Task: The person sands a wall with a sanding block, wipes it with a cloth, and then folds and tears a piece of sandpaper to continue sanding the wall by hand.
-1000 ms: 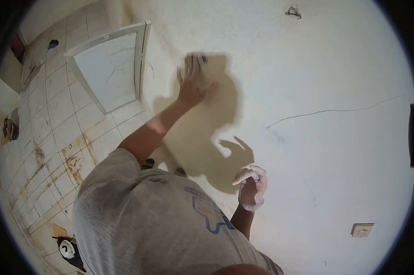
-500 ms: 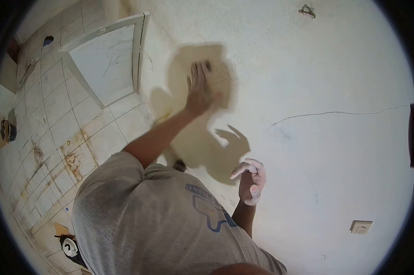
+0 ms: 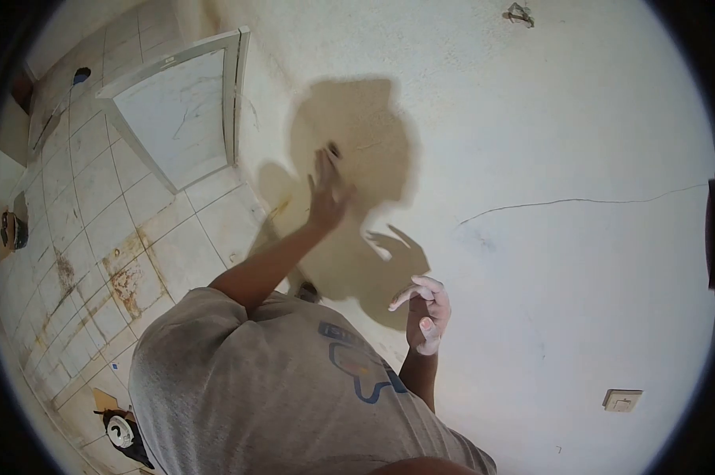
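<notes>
My left hand (image 3: 326,194) is raised to the pale plastered wall (image 3: 547,261), its fingers stretched out along the surface and the thumb apart. At its fingertips shows a small dark spot (image 3: 333,149); whether it is a held thing or a shadow I cannot make out. My right hand (image 3: 430,313) is closer to my chest, dusted with white powder. Its fingers are bent but apart, and nothing shows in them. My shadow (image 3: 373,111) falls across the wall around the left hand.
A white panelled door (image 3: 175,107) in a frame stands at upper left, beside a stained tiled floor (image 3: 203,241). A black item with a white round part (image 3: 120,431) lies lower left. The wall bears a long crack (image 3: 571,201), a switch (image 3: 622,400) and a hole with wires (image 3: 519,14).
My left hand has moved down and slightly left along the wall, and the dark spot at its fingertips shifted with it. My right hand holds nearly the same pose.
</notes>
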The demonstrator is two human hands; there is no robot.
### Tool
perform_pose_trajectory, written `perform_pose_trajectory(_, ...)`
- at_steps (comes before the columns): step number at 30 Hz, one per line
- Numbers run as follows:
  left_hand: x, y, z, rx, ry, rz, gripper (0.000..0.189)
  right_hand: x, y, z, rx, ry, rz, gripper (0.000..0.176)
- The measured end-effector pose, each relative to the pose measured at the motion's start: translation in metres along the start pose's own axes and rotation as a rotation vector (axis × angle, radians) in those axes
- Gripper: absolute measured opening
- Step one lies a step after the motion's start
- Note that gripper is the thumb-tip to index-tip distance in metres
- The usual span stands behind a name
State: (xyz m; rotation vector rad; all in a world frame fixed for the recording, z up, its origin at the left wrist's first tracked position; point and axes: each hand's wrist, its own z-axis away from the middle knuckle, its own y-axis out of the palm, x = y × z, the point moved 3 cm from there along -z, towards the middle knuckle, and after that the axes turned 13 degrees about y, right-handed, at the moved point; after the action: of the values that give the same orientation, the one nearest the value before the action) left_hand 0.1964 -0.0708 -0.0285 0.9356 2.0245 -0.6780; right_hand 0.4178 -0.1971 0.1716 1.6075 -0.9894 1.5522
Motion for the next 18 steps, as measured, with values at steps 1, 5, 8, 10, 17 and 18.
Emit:
perform_pose_trajectory(1, 0.018, -0.001, -0.021, -0.083, -0.088, 0.054, 0.097, -0.001, -0.002, 0.001, -0.008, 0.008, -0.016, 0.075)
perform_pose_trajectory(5, -0.04, -0.015, -0.096, -0.183, 0.151, 0.104, 0.099, -0.008, -0.008, 0.003, -0.025, 0.053, -0.072, 0.075)
perform_pose_trajectory(8, -0.155, -0.015, -0.096, -0.053, 0.469, 0.013, 0.108, -0.009, -0.009, -0.002, -0.028, 0.07, -0.09, 0.075)
perform_pose_trajectory(10, -0.166, 0.003, -0.066, 0.101, 0.506, 0.033, 0.111, -0.008, -0.006, -0.007, 0.008, 0.066, -0.114, 0.073)
perform_pose_trajectory(17, -0.022, 0.023, -0.001, -0.157, -0.103, 0.238, 0.087, -0.014, -0.003, -0.018, 0.061, 0.082, -0.138, 0.069)
perform_pose_trajectory(18, -0.008, 0.024, -0.011, -0.228, -0.222, 0.349, 0.086, -0.015, -0.003, -0.018, 0.055, 0.086, -0.132, 0.069)
